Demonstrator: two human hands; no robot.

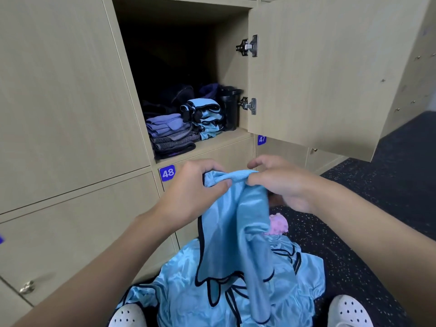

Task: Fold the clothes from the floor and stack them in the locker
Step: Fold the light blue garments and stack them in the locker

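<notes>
A shiny light-blue garment with black trim (pixel 236 223) hangs in front of me. My left hand (pixel 195 190) grips its top edge on the left. My right hand (pixel 280 182) pinches the same edge on the right. More light-blue garments (pixel 295 279) lie in a heap on the floor beneath it. The open locker (pixel 212 147) above holds a folded purple-grey stack (pixel 169 133) at the front left and a folded light-blue stack (pixel 207 119) beside it.
The locker door (pixel 318 72) stands open to the right. A black bottle (pixel 230 109) sits at the locker's right wall, with dark items behind the stacks. A pink thing (pixel 279 224) lies on the dark speckled floor (pixel 365 232). My white shoes (pixel 349 312) flank the heap.
</notes>
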